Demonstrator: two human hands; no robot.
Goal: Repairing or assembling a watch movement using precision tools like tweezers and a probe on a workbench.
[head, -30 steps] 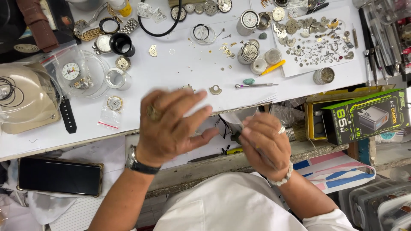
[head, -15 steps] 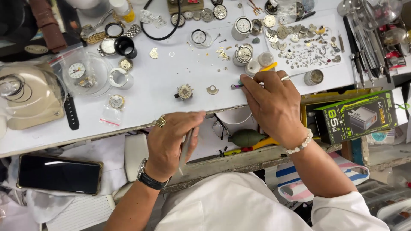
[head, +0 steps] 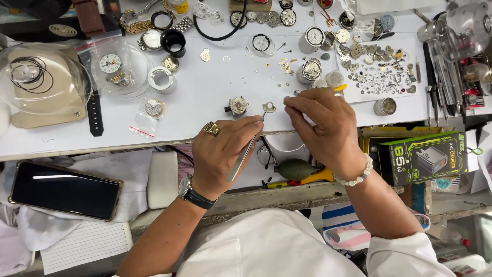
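The left hand [head: 223, 154], gold ring on one finger, now pinches slim steel tweezers [head: 246, 151], its grip closed on them; half a second ago it hung below the worktop edge. The tweezer tips reach a small round metal plate [head: 268, 107] lying on the white worktop [head: 205, 97], just right of a small round watch movement [head: 238, 105]. The right hand [head: 323, 128] has drawn in beside the plate, fingertips pressed together; what they hold I cannot tell. Work has closed onto these parts
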